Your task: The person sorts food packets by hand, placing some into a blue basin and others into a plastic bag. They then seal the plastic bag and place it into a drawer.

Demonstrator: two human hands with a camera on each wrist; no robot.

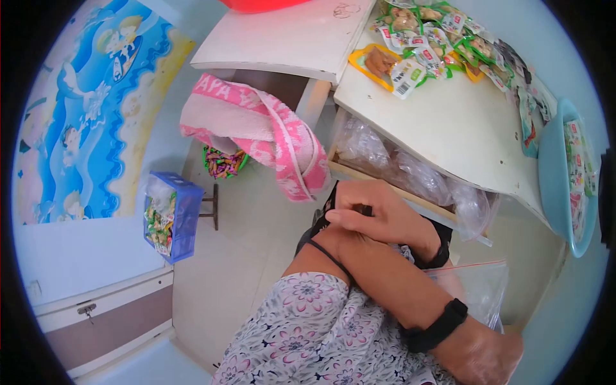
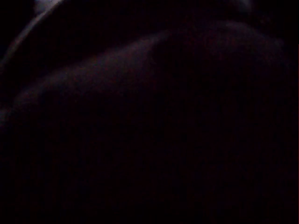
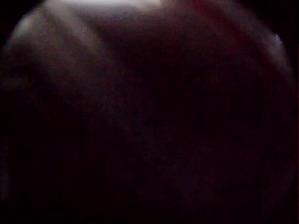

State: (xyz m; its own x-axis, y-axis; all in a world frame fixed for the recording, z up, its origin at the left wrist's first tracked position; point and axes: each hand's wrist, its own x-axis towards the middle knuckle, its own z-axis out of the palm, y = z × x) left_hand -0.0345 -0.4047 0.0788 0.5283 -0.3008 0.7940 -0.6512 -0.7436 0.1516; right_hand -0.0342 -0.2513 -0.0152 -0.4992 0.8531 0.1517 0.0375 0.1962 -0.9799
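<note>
In the head view the arms lie crossed over the lap, on a floral-print garment. My right hand rests by the left forearm, its thumb lying across toward the left; the other fingertips are mostly hidden. Beneath that hand shows some black material with small pale print. My left hand bends downward past its black wrist strap, fingers out of sight. Beside the left forearm is a clear zip bag. Both wrist views are almost black.
A white tabletop bears several snack packets. Below it an open drawer holds clear bags. A pink towel drapes from another drawer. At left stands a blue basket of packets; at right, a light-blue basin.
</note>
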